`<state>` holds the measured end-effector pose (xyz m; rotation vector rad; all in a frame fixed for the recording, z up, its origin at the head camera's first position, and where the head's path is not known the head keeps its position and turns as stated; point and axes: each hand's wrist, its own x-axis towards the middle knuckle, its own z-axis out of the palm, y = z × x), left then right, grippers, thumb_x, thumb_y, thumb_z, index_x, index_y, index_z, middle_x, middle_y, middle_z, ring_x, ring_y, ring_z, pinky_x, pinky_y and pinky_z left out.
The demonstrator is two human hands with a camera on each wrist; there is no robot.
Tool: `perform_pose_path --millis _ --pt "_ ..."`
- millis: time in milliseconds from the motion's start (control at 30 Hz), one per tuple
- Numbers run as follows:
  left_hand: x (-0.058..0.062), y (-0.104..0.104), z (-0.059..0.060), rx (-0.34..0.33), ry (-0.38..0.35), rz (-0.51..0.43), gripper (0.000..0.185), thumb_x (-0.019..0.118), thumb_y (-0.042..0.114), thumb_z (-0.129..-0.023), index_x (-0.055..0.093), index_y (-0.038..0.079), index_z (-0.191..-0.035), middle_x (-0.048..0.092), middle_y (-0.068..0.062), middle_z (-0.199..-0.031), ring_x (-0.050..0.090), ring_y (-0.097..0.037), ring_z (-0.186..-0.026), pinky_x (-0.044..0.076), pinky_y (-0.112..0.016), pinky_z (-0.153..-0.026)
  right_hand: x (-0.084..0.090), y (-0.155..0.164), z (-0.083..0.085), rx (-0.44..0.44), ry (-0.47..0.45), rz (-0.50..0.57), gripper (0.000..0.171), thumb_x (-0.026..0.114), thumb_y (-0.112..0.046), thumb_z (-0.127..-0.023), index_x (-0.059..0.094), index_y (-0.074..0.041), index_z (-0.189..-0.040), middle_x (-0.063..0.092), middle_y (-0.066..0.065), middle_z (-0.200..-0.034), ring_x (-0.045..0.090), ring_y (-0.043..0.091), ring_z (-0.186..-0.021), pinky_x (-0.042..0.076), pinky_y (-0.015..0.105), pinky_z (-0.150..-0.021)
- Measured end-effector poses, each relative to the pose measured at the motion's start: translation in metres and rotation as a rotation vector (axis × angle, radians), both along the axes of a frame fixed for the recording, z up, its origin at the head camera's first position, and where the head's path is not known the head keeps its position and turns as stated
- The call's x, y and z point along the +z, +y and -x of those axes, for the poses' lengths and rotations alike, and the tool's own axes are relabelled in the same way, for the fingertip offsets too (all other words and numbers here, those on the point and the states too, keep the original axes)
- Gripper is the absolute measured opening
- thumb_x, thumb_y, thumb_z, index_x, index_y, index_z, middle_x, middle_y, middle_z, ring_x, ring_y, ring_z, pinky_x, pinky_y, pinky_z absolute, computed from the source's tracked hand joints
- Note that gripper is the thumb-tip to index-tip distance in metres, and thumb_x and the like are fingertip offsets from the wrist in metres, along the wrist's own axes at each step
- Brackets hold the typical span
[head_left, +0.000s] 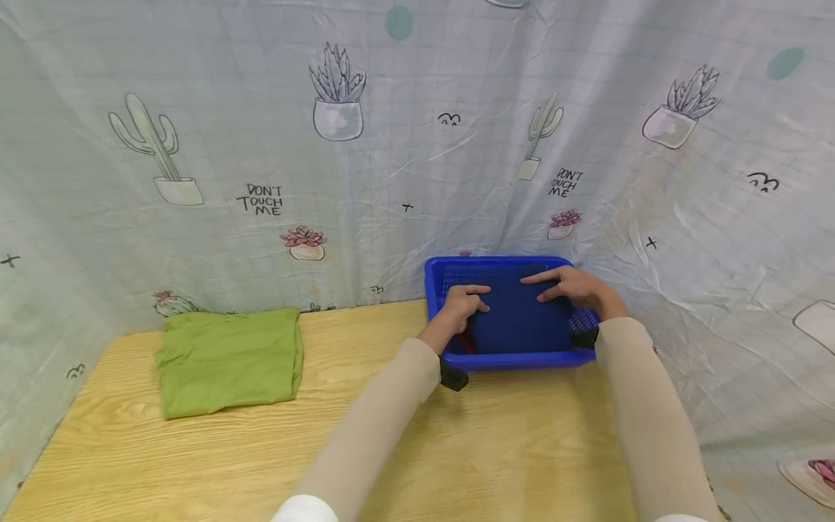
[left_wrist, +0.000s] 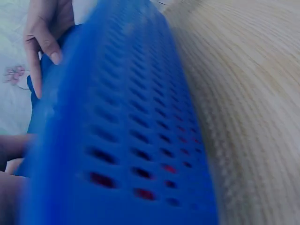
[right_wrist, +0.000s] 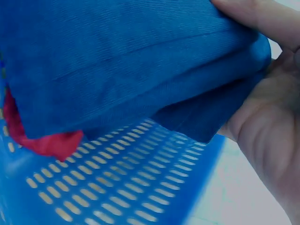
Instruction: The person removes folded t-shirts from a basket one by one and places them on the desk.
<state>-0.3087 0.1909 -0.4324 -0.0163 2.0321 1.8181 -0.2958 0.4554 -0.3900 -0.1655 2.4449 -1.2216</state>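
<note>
A folded dark blue cloth (head_left: 512, 322) lies within a blue plastic basket (head_left: 522, 359) in the head view. My right hand (head_left: 578, 286) grips the cloth's right side; the right wrist view shows its thumb on top of the folds (right_wrist: 140, 61) and the palm below. At the opposite side, my left hand (head_left: 459, 304) holds the cloth, its far fingers hidden. Under the blue cloth's left part peeks a red cloth (right_wrist: 51, 145). The basket's slotted wall (left_wrist: 136, 117) fills much of the left wrist view, with red showing through some slots.
A folded green cloth (head_left: 228, 362) lies on the left of the wooden table (head_left: 365, 428). Behind the basket hangs a pale curtain (head_left: 404, 145) with cactus prints, which also runs along the right side.
</note>
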Motion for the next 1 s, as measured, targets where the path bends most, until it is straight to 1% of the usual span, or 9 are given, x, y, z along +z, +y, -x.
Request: perform_pose_path --millis 67,167,300,333,467,600,667,900,1000 --pt "0.008 -0.006 0.004 -0.036 0.027 -0.090 0.045 0.067 -0.011 -0.088 0.076 0.014 -0.124 0.046 -0.009 -0.156 0.054 -0.022 -0.125 0.036 -0.028 -0.072 0.009 -0.002 0.000 -0.004 0.032 0.000 0.055 0.069 -0.004 -0.094 0.055 -0.006 -0.147 0.031 0.027 -0.160 0.027 0.046 -0.147 0.027 0.064 -0.116" --pt "0.021 -0.016 0.010 -0.110 0.053 -0.201 0.051 0.064 -0.013 -0.088 0.070 0.011 -0.132 0.040 -0.010 -0.159 0.046 -0.029 -0.138 0.043 -0.027 -0.082 0.022 -0.004 0.000 -0.002 0.050 0.023 0.054 0.067 -0.007 -0.097 0.052 -0.006 -0.150 0.029 0.025 -0.161 0.026 0.046 -0.146 0.028 0.065 -0.115" --pt "0.036 -0.030 0.016 -0.164 0.062 -0.273 0.053 0.063 -0.014 -0.089 0.068 0.012 -0.135 0.040 -0.010 -0.159 0.061 -0.020 -0.110 0.042 -0.025 -0.069 0.037 -0.010 0.000 0.011 0.062 0.078 0.054 0.063 -0.013 -0.101 0.047 -0.008 -0.153 0.030 0.023 -0.161 0.037 0.041 -0.142 0.040 0.056 -0.110" --pt "0.038 -0.034 0.016 -0.165 0.066 -0.278 0.052 0.063 -0.013 -0.089 0.069 0.012 -0.134 0.041 -0.009 -0.158 0.060 -0.016 -0.094 0.038 -0.025 -0.063 0.039 -0.012 -0.001 0.015 0.064 0.090 0.054 0.063 -0.013 -0.102 0.047 -0.009 -0.153 0.032 0.023 -0.160 0.043 0.038 -0.139 0.045 0.052 -0.108" --pt "0.046 -0.049 0.018 -0.194 0.090 -0.290 0.053 0.064 -0.012 -0.090 0.068 0.013 -0.135 0.043 -0.008 -0.157 0.053 -0.008 -0.076 0.037 -0.023 -0.058 0.048 -0.023 -0.004 0.015 0.105 0.113 0.053 0.065 -0.012 -0.101 0.051 -0.011 -0.151 0.045 0.021 -0.153 0.060 0.026 -0.124 0.055 0.035 -0.094" --pt "0.050 -0.067 0.019 -0.234 0.095 -0.314 0.054 0.064 -0.012 -0.091 0.066 0.014 -0.138 0.049 -0.009 -0.151 0.068 -0.017 -0.093 0.057 -0.028 -0.076 0.057 -0.041 -0.008 0.038 0.184 0.062 0.050 0.066 -0.011 -0.100 0.055 -0.013 -0.148 0.051 0.018 -0.149 0.062 0.026 -0.122 0.053 0.031 -0.096" --pt "0.054 -0.078 0.019 -0.255 0.107 -0.295 0.053 0.063 -0.010 -0.093 0.065 0.016 -0.139 0.054 -0.010 -0.147 0.067 -0.018 -0.084 0.056 -0.027 -0.070 0.062 -0.050 -0.010 0.052 0.211 0.023 0.049 0.066 -0.012 -0.100 0.056 -0.015 -0.148 0.051 0.017 -0.149 0.060 0.030 -0.125 0.052 0.036 -0.099" --pt "0.056 -0.115 0.020 -0.339 0.120 -0.321 0.053 0.061 -0.010 -0.096 0.061 0.015 -0.143 0.052 -0.010 -0.147 0.069 -0.020 -0.105 0.058 -0.030 -0.078 0.069 -0.075 -0.013 0.105 0.252 -0.041 0.049 0.066 -0.022 -0.101 0.056 -0.023 -0.149 0.049 0.011 -0.152 0.056 0.030 -0.131 0.046 0.048 -0.107" --pt "0.058 -0.129 0.018 -0.353 0.164 -0.297 0.053 0.062 -0.009 -0.096 0.061 0.015 -0.143 0.048 -0.008 -0.151 0.067 -0.016 -0.091 0.054 -0.025 -0.068 0.069 -0.084 -0.016 0.101 0.273 -0.054 0.049 0.067 -0.024 -0.101 0.056 -0.025 -0.148 0.051 0.010 -0.150 0.057 0.030 -0.129 0.047 0.049 -0.106"
